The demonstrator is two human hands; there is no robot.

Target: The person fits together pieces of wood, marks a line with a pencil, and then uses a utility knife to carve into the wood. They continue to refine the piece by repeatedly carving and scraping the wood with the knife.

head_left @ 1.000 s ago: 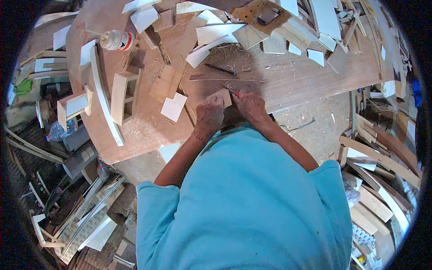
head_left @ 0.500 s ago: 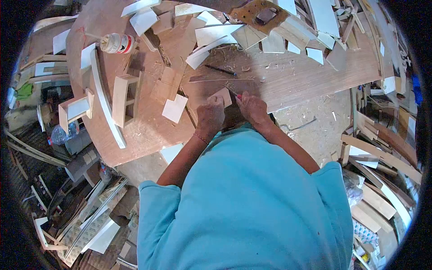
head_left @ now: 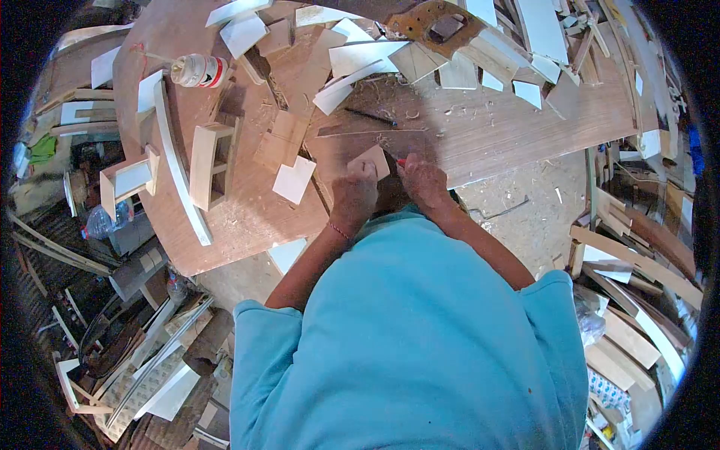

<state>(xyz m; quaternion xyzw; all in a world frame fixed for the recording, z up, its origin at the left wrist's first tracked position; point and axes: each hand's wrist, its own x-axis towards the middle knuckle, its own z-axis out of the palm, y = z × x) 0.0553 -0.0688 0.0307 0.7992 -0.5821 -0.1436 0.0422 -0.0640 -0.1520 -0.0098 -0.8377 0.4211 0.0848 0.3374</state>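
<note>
Near the table edge in front of my body, my left hand (head_left: 354, 199) is closed on a small light wooden block (head_left: 379, 159). Close beside it, my right hand (head_left: 426, 184) is wrapped round a slim tool with a red handle (head_left: 401, 161). The tool's dark front part lies along the block's right side; its exact kind is too small to make out. Beyond the hands a dark pen-like stick (head_left: 370, 116) lies among wood shavings. An L-shaped white-faced wood piece (head_left: 293, 180) is left of my left hand.
The brown table (head_left: 525, 142) carries a handsaw with a wooden handle (head_left: 412, 21), a glue jar (head_left: 199, 71), a long curved strip (head_left: 172, 157) and a small wooden frame (head_left: 210, 165). Many offcuts lie at the back. Timber piles (head_left: 637, 262) stand on the floor at both sides.
The block has turned and tilted slightly in my left hand, and the fingers now show more on its face. My right hand with the tool has shifted very little. The view has moved slightly.
</note>
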